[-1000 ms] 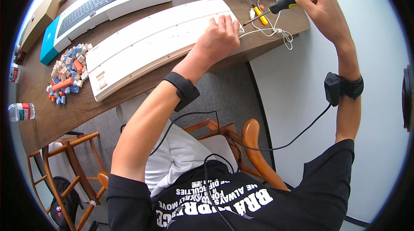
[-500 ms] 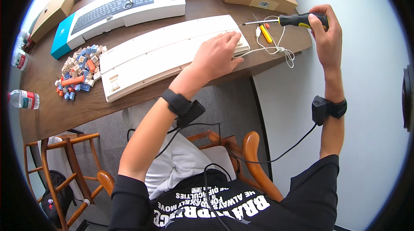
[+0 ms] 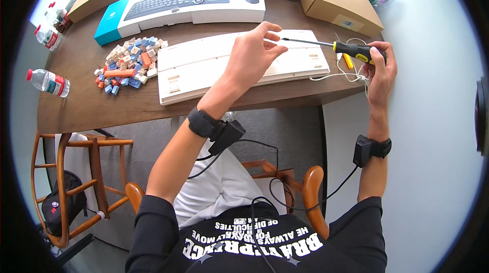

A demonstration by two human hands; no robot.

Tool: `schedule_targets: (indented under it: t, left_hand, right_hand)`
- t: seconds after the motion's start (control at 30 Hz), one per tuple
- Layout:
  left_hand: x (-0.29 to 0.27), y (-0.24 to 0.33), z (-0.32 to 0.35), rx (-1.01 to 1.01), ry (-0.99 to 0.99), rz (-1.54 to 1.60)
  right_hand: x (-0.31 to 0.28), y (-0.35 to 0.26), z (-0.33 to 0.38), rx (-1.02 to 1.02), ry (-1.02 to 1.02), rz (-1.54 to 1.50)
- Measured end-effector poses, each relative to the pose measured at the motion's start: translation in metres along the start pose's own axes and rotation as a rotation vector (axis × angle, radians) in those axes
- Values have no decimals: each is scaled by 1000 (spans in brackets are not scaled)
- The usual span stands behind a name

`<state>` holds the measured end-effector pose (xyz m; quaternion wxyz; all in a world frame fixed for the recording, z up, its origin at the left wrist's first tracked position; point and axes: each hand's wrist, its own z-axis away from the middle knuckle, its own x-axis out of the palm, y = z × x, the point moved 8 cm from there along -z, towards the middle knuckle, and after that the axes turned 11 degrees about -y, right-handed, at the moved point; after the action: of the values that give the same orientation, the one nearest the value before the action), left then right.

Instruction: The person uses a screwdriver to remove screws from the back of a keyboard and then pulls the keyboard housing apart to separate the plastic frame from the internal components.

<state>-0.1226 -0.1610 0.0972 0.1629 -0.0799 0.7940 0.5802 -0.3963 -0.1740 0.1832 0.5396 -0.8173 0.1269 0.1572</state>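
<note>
A screwdriver (image 3: 351, 50) with a black-and-yellow handle is gripped in my right hand (image 3: 382, 77), its shaft pointing left. My left hand (image 3: 252, 51) is raised over the keyboard, thumb and fingers apart around the shaft's tip, with nothing visibly held. Whether its fingers touch the tip I cannot tell. Beneath lies the white keyboard (image 3: 196, 66), its underside facing up, with small holes along it. Loose keycaps (image 3: 127, 64) in cream, blue and orange are heaped beside its left end. A white cable (image 3: 346, 76) lies bunched at its right end.
A keyboard-and-mouse box (image 3: 178, 5) lies behind the keyboard, with a ring-shaped metal tool on top. At the back right is a cardboard box (image 3: 338, 3). A yellow-handled tool (image 3: 348, 61) lies near the cable. Water bottles (image 3: 48, 83) stand at the left.
My left hand has lifted off the keyboard, and its fingers have parted near the screwdriver's tip. The screwdriver has come lower in the picture. The whole view has shifted.
</note>
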Motion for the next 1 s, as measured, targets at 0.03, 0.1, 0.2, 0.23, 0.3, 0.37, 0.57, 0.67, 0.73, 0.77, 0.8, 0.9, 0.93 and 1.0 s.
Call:
schedule_targets:
  t: [0.03, 0.1, 0.2, 0.23, 0.3, 0.37, 0.57, 0.67, 0.73, 0.77, 0.8, 0.9, 0.93, 1.0]
  left_hand:
    - [-5, 0, 0, 8, 32, -9]
    - [-10, -8, 0, -4, 40, 12]
    - [-17, -13, 3, -19, 39, 56]
    - [-19, -14, 3, -23, 28, 82]
    - [-28, -17, 5, -37, 23, 107]
    - [-44, -21, 8, -53, 30, 98]
    - [-141, -23, 7, 17, 169, -307]
    - [-199, -45, 2, -123, 226, -278]
    - [-226, -53, -2, -180, 230, -309]
    - [-239, -59, -6, -171, 239, -326]
    - [-252, -67, -9, -164, 248, -343]
    - [-266, -84, -21, -216, 233, -422]
    - [-267, -89, -23, -281, 222, -471]
    - [-272, -99, -26, -306, 215, -478]
  right_hand:
    - [4, 2, 0, 1, -5, -7]
    - [14, 7, -1, 10, -19, -51]
    - [22, 16, 0, 5, -29, -96]
    - [22, 17, 1, 22, -25, -114]
    - [24, 28, 1, 34, -27, -141]
    - [24, 39, 2, 69, 11, -209]
    - [-1, 136, -9, 95, 165, -405]
    - [5, 162, -14, 78, 215, -482]
    - [5, 172, -17, 74, 258, -527]
    - [7, 174, -19, 63, 258, -531]
    - [12, 176, -19, 64, 256, -542]
    - [13, 177, -14, 74, 315, -468]
    - [14, 174, -13, 56, 314, -465]
    - [14, 174, -13, 58, 323, -491]
